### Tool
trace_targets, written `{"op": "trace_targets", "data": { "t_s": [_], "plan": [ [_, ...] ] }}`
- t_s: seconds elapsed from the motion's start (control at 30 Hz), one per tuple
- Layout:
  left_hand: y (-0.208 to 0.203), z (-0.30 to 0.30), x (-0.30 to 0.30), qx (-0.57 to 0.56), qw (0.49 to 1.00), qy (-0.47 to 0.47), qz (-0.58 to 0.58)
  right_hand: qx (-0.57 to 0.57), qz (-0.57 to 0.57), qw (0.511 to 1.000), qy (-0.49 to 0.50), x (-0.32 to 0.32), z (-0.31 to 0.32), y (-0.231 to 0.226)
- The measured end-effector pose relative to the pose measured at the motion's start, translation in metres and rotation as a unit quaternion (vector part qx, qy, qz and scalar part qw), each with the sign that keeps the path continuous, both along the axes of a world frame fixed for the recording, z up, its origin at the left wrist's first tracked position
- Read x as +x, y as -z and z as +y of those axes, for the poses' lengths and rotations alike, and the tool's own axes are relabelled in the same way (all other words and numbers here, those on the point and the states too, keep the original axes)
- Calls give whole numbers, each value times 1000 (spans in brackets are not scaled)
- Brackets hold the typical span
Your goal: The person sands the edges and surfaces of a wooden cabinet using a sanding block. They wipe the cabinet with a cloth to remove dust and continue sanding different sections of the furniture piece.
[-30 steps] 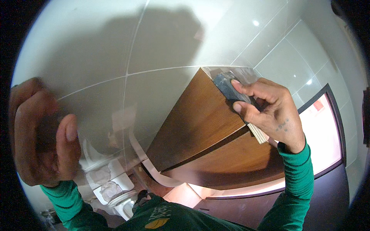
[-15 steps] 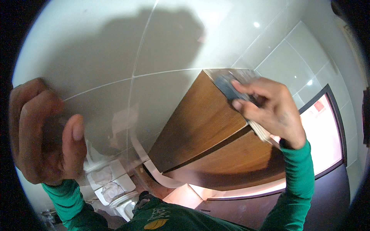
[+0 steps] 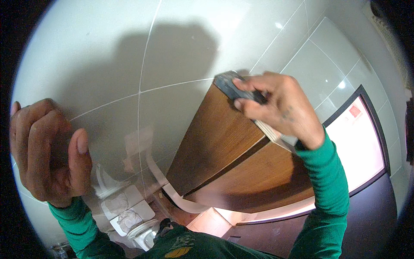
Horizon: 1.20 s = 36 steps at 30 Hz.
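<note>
When guiding the dark block (image 3: 226, 86) so close to the tiled wall (image 3: 181, 108), look first to the left hand (image 3: 47, 151), nearest of all, with fingers loosely curled, thumb well apart and nothing visible in the grasp. Cannot tell about any contact with the wall; perhaps worth resting lightly there against sway.

Next, note the right hand (image 3: 282, 105), a little blurred, pinching the block between thumb and fingers. Best to hold firmly without squeezing, with the wrist loose and pressure spread evenly over the underside. Avoid dipping the fingertips onto the wood.

Find the block at the upper corner of the brown panel (image 3: 215, 138), lying along the end and just beside the wall. Likely wise to slow down at this corner, so as not to knock the wall or round the wood over. Follow the pale strip (image 3: 267, 131) on the same end, bare below the right hand, as a guide for straight, level strokes. Steer clear of marking the smooth brown face, or the lower panel (image 3: 258, 172) beyond the dark gap (image 3: 228, 166).

Farther down, mind the toilet (image 3: 146, 233) as a possible catcher of dust.
</note>
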<state>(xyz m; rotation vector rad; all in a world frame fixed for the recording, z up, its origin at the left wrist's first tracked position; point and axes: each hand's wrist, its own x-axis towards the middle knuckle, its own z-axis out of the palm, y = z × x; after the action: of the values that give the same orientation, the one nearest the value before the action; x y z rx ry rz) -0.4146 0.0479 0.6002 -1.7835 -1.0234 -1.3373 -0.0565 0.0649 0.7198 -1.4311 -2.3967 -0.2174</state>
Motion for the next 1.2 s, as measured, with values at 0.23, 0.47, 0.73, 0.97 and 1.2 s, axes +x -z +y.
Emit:
{"op": "trace_targets", "data": {
  "t_s": [0.23,0.47,0.73,0.97,1.2],
  "plan": [
    [-3,-19,-22,-25,999,-16,36,31,107,987,120,36,-50,-43],
    [-7,-14,-4,15,994,-89,59,120,331,900,255,96,-104,9],
    [7,-13,75,-27,993,109,45,103,612,763,181,150,-112,56],
    [-12,57,171,-101,952,249,147,128,556,795,207,137,-111,52],
    [-20,59,172,-139,964,188,125,119,539,807,209,141,-112,50]
  ]
}}
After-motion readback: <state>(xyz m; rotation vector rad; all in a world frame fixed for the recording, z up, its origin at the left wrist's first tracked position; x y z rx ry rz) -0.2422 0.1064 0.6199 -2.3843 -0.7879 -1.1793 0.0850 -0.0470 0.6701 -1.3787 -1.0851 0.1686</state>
